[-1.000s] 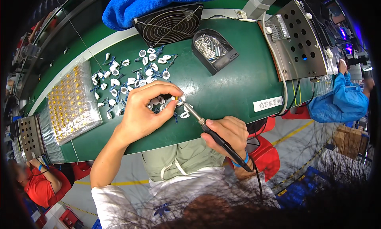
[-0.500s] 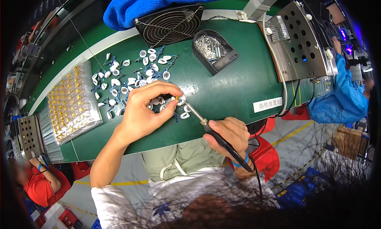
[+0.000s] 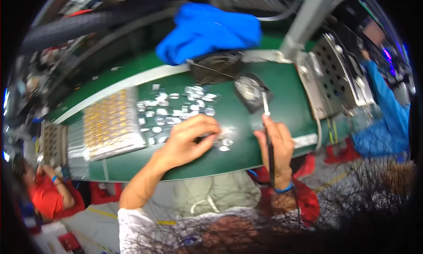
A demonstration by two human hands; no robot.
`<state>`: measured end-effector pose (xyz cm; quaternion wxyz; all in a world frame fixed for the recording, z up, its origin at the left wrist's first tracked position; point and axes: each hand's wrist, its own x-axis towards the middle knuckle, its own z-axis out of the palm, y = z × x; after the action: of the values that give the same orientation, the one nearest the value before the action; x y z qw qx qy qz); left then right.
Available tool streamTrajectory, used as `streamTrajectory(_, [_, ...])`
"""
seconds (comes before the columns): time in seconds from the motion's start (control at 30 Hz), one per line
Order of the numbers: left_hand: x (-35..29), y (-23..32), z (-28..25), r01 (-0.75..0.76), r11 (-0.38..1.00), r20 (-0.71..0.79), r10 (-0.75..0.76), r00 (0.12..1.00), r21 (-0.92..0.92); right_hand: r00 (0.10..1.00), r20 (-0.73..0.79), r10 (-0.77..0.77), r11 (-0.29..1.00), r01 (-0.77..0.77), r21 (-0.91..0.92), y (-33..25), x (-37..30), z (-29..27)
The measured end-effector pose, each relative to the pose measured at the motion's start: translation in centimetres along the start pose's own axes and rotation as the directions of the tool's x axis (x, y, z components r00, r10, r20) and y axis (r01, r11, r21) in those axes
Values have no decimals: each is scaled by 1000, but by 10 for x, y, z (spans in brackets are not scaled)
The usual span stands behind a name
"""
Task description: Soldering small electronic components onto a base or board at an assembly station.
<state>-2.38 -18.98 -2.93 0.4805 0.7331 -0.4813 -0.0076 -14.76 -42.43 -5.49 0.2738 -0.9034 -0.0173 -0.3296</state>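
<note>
My right hand (image 3: 280, 141) is closed round a soldering iron (image 3: 271, 161) with a black handle. Its metal shaft points up to the near right edge of a black tray (image 3: 257, 105), which holds a silvery tangle and small metal pieces. My left hand (image 3: 187, 141) hovers over the green table, thumb and forefinger pinched on a small white part, badly blurred at the fingertips. Beyond that hand lie many loose white parts (image 3: 194, 108) with dark bits attached. A few more white parts (image 3: 225, 144) sit just right of the left fingertips.
A clear tray stack (image 3: 112, 122) with rows of yellow pieces is at left. A black fan (image 3: 216, 69) stands at the back under a blue cloth (image 3: 211, 34). At right is a perforated metal box (image 3: 332, 78) with cables. Co-workers sit at both sides.
My right hand has swung the soldering iron away from the left fingertips, rightward and up to the black tray. The whole view has shifted and blurred; the left hand keeps its pinch.
</note>
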Motion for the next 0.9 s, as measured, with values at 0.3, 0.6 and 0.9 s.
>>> streamTrajectory(0.3, [-36, -18, -145, 411, 912, -314, -389, 866, 3, 985, 43, 166, 894, -169, 415, -9, -19, 12])
streamTrajectory(0.6, [0, -185, -265, 524, 751, -445, -340, 828, 401, 999, -7, 41, 911, -35, 411, -12, -33, 35])
streamTrajectory(0.9, [7, -242, -250, 466, 401, -308, -397, 864, 789, 997, -9, 82, 897, -70, 437, -14, -36, 35])
